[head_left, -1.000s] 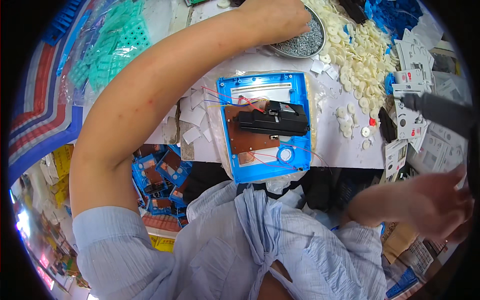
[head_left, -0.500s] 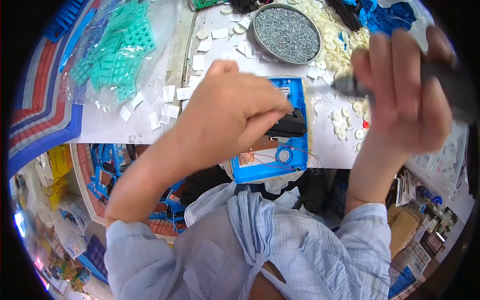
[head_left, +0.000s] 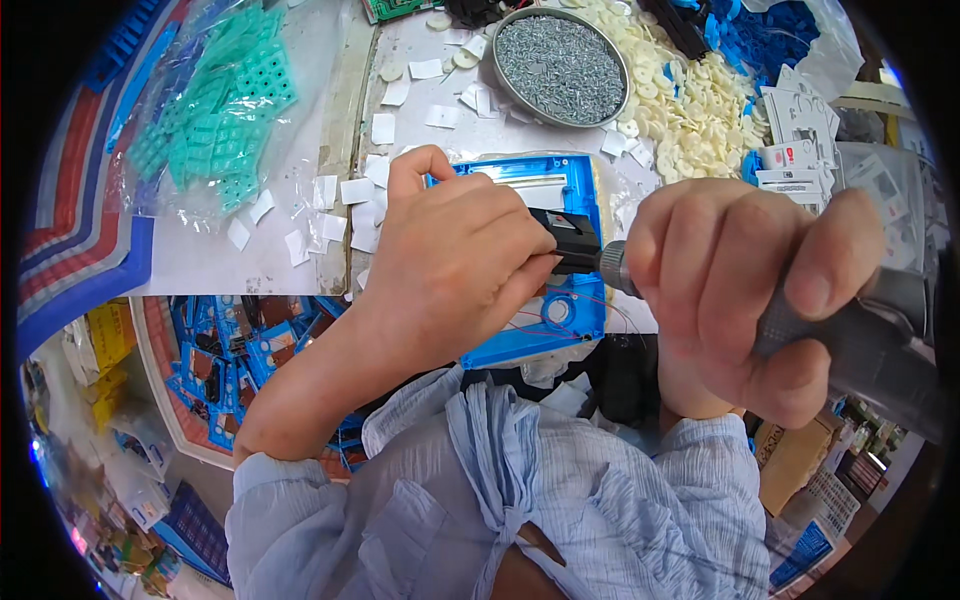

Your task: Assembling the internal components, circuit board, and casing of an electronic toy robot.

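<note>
Here's the left hand [head_left: 460,245], back uppermost, thumb and forefinger tips drawn close, one finger crooked up on its far side! Its bare forearm [head_left: 320,360] slants down and leftward behind it. Over to its right, near but apart, the right hand [head_left: 745,290] grips firmly, fingers curled, wrist below.

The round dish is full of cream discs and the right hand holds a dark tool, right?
No: the round dish holds small silvery metal pieces instead, as the head view shows. The right hand does hold a dark tool.
</note>
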### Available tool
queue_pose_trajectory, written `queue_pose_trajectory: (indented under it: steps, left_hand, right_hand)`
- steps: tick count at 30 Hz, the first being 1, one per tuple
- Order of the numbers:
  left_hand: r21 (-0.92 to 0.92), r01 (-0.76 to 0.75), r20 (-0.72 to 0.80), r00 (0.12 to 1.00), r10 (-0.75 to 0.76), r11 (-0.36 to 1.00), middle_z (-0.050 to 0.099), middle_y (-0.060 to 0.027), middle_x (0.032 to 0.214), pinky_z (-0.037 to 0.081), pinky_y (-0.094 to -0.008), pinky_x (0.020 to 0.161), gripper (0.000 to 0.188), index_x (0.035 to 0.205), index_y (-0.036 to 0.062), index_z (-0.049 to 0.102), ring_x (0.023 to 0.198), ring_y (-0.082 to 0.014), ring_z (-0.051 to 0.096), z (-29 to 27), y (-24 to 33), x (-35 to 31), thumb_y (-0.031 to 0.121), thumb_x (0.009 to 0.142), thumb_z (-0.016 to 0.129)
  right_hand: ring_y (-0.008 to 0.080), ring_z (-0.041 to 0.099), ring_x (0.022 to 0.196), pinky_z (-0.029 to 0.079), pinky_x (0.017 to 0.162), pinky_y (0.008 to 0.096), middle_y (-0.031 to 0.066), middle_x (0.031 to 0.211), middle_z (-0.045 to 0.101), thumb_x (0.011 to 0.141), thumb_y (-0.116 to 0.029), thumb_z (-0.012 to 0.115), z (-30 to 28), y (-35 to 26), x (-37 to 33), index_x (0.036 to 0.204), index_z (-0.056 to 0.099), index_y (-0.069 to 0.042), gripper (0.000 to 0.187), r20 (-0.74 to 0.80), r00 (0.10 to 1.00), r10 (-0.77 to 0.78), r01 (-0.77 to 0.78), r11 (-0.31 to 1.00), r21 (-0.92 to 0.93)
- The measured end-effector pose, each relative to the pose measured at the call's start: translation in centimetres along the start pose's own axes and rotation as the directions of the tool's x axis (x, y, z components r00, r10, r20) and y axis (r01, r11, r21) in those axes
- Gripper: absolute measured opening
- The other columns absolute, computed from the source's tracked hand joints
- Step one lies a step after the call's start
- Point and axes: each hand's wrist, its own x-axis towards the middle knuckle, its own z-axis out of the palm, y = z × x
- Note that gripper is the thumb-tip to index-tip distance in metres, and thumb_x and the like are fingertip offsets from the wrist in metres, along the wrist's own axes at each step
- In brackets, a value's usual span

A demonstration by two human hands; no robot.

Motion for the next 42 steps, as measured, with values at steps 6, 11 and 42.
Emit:
queue_pose_trajectory:
  steps: [6, 11, 42]
  left_hand:
    - [0.054, 0.066, -0.027, 0.998, -0.065, 0.996, 0.064, 0.0015, 0.092, 0.031, -0.0434, 0.089, 0.031, 0.092, 0.0143, 0.064, 0.087, -0.0201, 0.060, -0.5, 0.5, -0.5, 0.022, 0.069, 0.084]
    - [0.191, 0.083, 0.007, 0.996, -0.086, 0.978, 0.063, -0.0002, 0.103, 0.029, -0.0452, 0.094, 0.047, 0.107, 0.0149, 0.064, 0.098, -0.0236, 0.058, -0.2, -0.8, -3.0, 0.029, 0.068, 0.085]
    - [0.130, -0.078, 0.010, 0.997, 0.077, 0.988, 0.061, 0.0020, 0.091, 0.031, -0.0492, 0.092, 0.039, 0.097, 0.0088, 0.066, 0.091, -0.0184, 0.057, 0.4, -1.8, -3.2, 0.026, 0.065, 0.081]
  right_hand:
    - [0.0086, 0.052, 0.053, 0.043, 0.054, 0.0291, -0.0071, 0.067, 0.055, 0.098, -0.038, 0.065, -0.4, -0.1, 0.0, 0.117, 0.046, -0.021, 0.032, 0.056, 0.998, 0.011, -0.009, 1.000, -0.021]
    - [0.0103, 0.052, 0.056, 0.045, 0.061, 0.0326, -0.0064, 0.067, 0.053, 0.098, -0.037, 0.063, -1.1, 0.7, 0.1, 0.120, 0.046, -0.019, 0.033, 0.055, 0.998, 0.029, -0.024, 0.997, -0.076]
    - [0.0145, 0.049, 0.049, 0.042, 0.050, 0.0335, 0.0026, 0.061, 0.054, 0.094, -0.026, 0.072, 1.9, 2.6, 1.2, 0.104, 0.044, -0.009, 0.035, 0.149, 0.983, 0.108, -0.058, 0.949, -0.310]
